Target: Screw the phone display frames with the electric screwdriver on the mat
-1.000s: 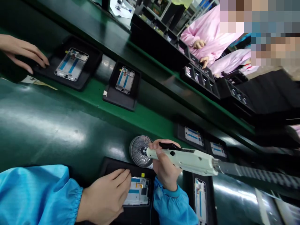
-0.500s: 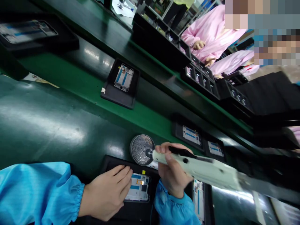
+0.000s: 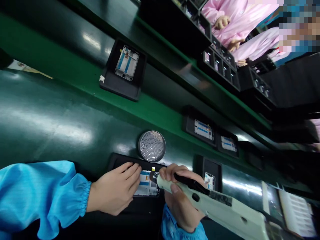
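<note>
My left hand (image 3: 116,190) lies with its fingers stretched out over the left part of a silver phone frame (image 3: 146,191) with blue strips. The frame sits in a black tray (image 3: 115,162). My right hand (image 3: 180,201) is wrapped round a pale green electric screwdriver (image 3: 225,208), its nose pointing left. That nose is over the upper right of the phone frame, near a small yellow tab (image 3: 153,169); whether the bit touches cannot be made out. Just beyond the tray stands a round perforated metal dish (image 3: 152,146), with small bits at its far side.
Black trays with similar phone frames lie farther off: one at the upper left (image 3: 127,62), two at the right (image 3: 203,129) (image 3: 228,144), and one beside my right hand (image 3: 209,180). Black divided bins (image 3: 221,70) line the far side, where people in pink sleeves (image 3: 240,20) work.
The screwdriver's nose has moved from over the perforated dish down to the phone frame. My left hand stays on the frame. The camera view has shifted downward slightly.
</note>
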`<state>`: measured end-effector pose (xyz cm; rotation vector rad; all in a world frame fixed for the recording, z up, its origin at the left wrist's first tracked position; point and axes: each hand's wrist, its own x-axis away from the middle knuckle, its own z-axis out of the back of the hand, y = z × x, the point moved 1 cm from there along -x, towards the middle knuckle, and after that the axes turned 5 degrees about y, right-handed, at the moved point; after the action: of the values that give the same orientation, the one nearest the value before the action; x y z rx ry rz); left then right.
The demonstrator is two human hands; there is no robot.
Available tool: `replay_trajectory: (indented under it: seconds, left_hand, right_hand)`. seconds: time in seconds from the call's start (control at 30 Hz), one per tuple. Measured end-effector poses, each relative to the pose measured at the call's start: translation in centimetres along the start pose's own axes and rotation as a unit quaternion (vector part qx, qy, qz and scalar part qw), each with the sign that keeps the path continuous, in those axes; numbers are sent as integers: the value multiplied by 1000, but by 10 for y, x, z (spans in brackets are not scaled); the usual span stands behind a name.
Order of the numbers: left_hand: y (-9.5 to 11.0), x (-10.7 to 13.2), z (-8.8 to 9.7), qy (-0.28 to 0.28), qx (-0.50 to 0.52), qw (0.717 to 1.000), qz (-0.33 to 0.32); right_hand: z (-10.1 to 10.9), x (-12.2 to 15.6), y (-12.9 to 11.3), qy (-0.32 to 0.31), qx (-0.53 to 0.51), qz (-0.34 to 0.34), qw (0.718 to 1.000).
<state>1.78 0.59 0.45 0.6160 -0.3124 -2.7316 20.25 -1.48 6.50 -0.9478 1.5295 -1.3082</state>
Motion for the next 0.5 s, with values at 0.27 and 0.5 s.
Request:
replay_trajectory:
  seconds: [0.27,0.5]
  left_hand:
    - [-1,-1,-1,-6,11,1000,5]
    - [-1,-1,1,-10,16,1000,4]
  right_hand:
    - [-7,0,3,-5,1,1,1000]
    - [-9,0,3,3,16,-3,1000]
